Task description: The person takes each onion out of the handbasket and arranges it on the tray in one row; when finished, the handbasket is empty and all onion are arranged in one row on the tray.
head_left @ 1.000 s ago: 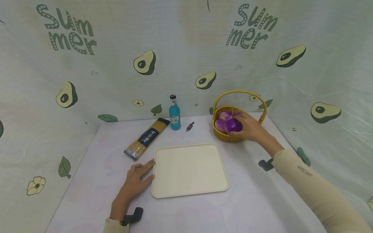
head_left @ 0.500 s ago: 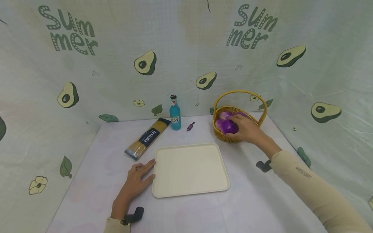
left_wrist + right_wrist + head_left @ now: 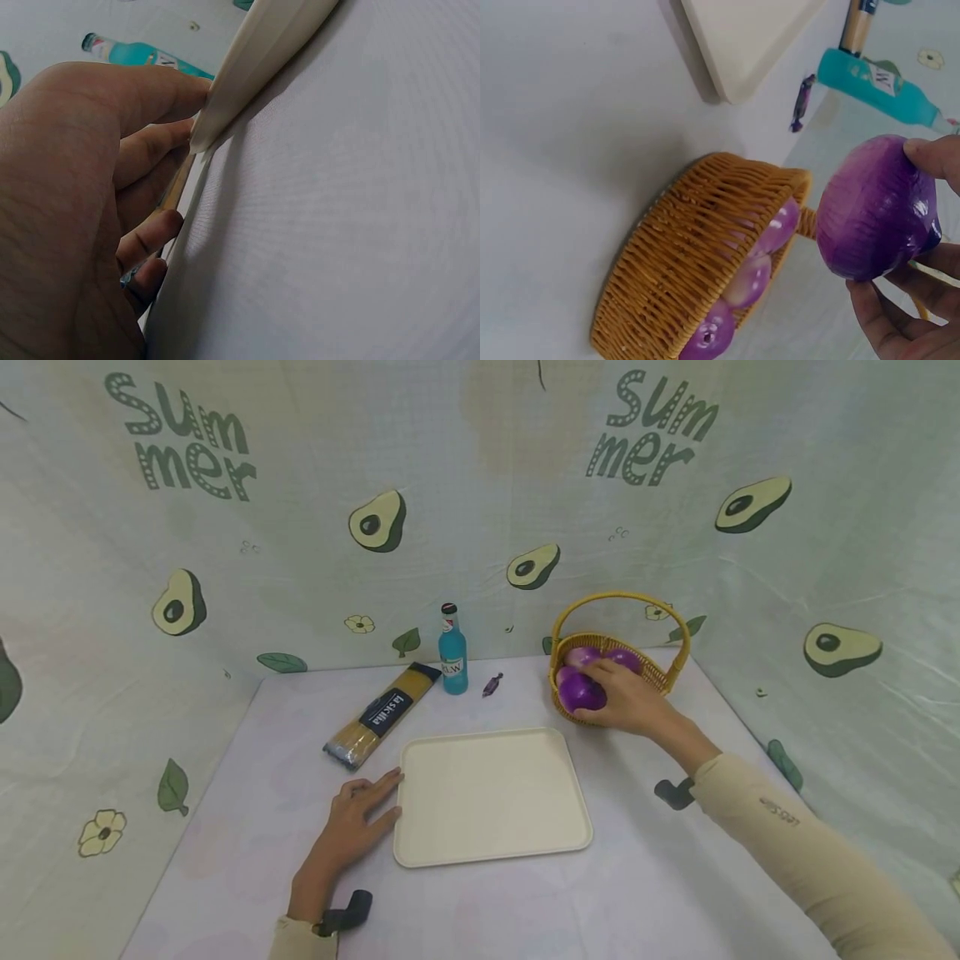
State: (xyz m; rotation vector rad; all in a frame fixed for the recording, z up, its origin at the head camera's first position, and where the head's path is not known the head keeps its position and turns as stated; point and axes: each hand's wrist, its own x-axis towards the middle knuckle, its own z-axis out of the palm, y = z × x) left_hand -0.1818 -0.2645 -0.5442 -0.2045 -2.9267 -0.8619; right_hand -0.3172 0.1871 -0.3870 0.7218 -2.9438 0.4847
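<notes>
Avocado-printed cloth (image 3: 450, 427) hangs behind a white table (image 3: 637, 893). Thumb and fingertips of the right hand (image 3: 626, 697) grip a glossy purple onion (image 3: 874, 210) over the near left part of a wicker basket (image 3: 697, 247), where more onions (image 3: 748, 281) lie. Fingers relaxed and extended, the left hand (image 3: 352, 827) touches the left edge of a cream tray (image 3: 491, 797). Farther back are a slanting pasta packet (image 3: 382, 714), an upright blue bottle (image 3: 453, 662) and a wrapped candy (image 3: 492, 685).

White tabletop (image 3: 495, 910), on it tray (image 3: 491, 797), pasta packet (image 3: 384, 714), blue bottle (image 3: 453, 647), candy (image 3: 492, 685), wicker basket (image 3: 682, 255)
</notes>
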